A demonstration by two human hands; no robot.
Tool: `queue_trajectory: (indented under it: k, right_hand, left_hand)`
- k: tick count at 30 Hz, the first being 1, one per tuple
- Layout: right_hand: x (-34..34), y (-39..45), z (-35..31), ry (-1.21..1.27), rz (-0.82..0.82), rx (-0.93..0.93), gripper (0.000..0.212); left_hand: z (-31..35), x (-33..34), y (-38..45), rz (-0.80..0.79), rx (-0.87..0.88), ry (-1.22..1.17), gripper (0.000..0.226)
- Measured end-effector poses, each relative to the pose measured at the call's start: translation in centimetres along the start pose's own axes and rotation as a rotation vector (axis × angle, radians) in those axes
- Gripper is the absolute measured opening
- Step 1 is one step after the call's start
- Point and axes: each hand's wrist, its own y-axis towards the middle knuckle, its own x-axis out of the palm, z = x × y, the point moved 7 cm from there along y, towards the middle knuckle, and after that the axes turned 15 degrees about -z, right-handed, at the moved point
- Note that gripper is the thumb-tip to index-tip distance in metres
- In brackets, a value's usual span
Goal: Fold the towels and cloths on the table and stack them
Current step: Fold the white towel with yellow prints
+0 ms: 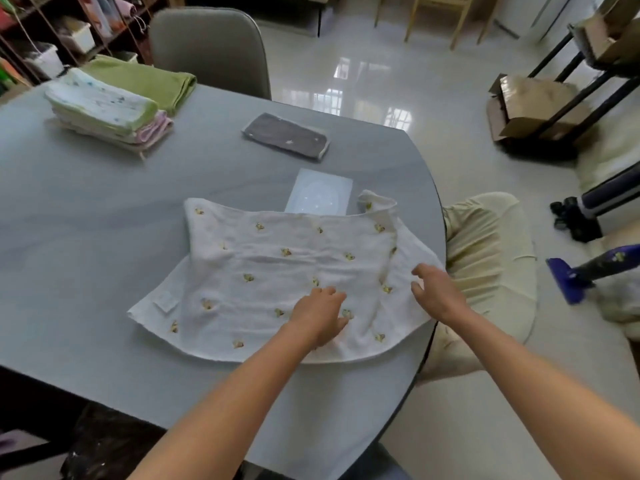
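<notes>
White bee-print cotton towel point(277, 271) lies spread at centre frame on the grey worktop point(86, 220); left hand point(320, 315) rests flat on it, right hand point(436, 292) hovers loosely spread over its right edge.

Soft cloth on a smooth matt table, glossy floor beyond.

The white towel point(277, 271) is nubbly terry cloth with small stitched yellow motifs and a sewn label; it lies creased on the grey table point(86, 237), whose top looks smooth and dully sheened. The stack point(104, 109) is thin, crinkled woven cloth, the green towel point(149, 81) thicker and plush, the dark cloth point(285, 135) flat and matt. The floor point(381, 81) is polished and mirror-glossy. The chair point(207, 46) back looks matt.
</notes>
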Motion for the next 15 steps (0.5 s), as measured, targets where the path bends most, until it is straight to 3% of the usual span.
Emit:
queue_trajectory:
  k: [9,13,15]
  right_hand:
    - [-3.1,8.6,3.4,-0.066,-0.04,0.12,0.051]
    - [-2.8,9.6,2.9,-0.024,-0.053,0.045,0.014]
    - [-3.1,8.7,3.1,0.07,0.008,-0.005,0.008]
  left_hand:
    - [0.9,1.0,5.1,-0.048,-0.131,-0.02,0.093]
    - [0.0,1.0,7.5,-0.112,-0.184,0.014,0.111]
    - [-0.5,1.3,7.9,-0.131,-0.185,0.016,0.113]
